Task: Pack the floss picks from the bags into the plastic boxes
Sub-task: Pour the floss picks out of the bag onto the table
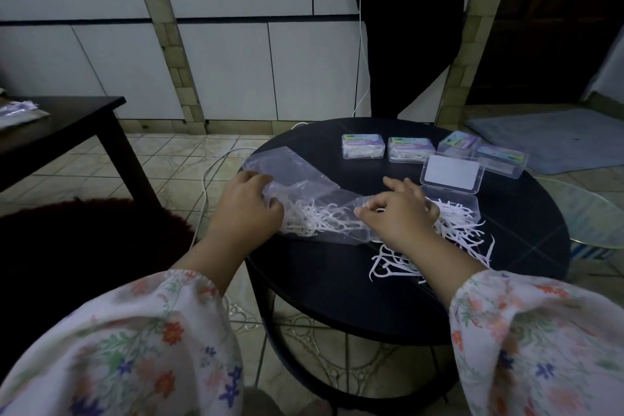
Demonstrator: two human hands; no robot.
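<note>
Both hands (248,209) (398,213) grip the floss-pick bag (304,186).

On the round table (506,280) a plastic bag (304,186) lies at the left with floss picks (314,219) inside it. To its right stands an open box (452,203), more picks in it and a loose heap (456,246) in front. Behind, four closed boxes (410,149) sit in a row. A second table (67,125) stands far left.

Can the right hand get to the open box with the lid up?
Probably yes. The right hand pinches the bag right beside the open box, and only loose floss picks lie between them, though it would have to let go first.
</note>
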